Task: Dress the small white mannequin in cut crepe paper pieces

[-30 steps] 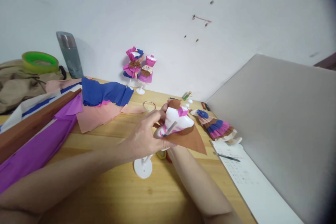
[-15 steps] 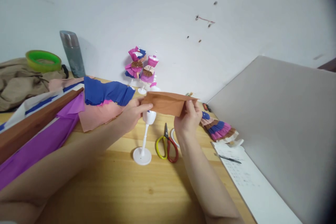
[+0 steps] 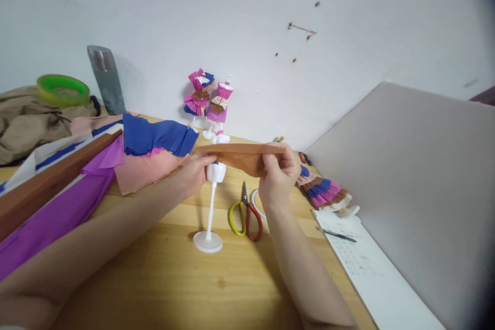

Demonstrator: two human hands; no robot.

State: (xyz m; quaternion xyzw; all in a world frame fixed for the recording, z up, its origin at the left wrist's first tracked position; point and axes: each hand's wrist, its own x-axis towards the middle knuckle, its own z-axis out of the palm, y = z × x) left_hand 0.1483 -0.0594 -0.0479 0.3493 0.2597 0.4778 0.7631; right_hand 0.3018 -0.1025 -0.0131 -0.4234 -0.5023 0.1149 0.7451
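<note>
A strip of brown crepe paper (image 3: 243, 160) stretches between my two hands, in front of a small white mannequin (image 3: 216, 172) on a thin stand with a round base. My left hand (image 3: 194, 174) is closed on the strip's left end, right beside the mannequin's torso; whether it also grips the torso I cannot tell. At the other end, my right hand (image 3: 280, 172) pinches the paper between thumb and fingers. The strip covers the mannequin's middle, leaving its shoulders and lower torso in sight. Scissors (image 3: 246, 216) with one yellow and one red handle lie below, beside a white tape roll (image 3: 256, 201).
Blue crepe paper (image 3: 158, 135) and purple crepe paper (image 3: 73, 211) lie at left. Two dressed mannequins (image 3: 218, 105) stand by the wall. A flask (image 3: 106, 80) and a green tape roll (image 3: 64, 90) are behind. Ruffled paper (image 3: 323, 191), a pen (image 3: 338, 235) and a written sheet (image 3: 371, 268) sit right.
Both hands have shifted the brown strip slightly, and its lower edge now tilts and sags. The mannequin has moved a little left and nearer, with its shoulders now showing above the paper.
</note>
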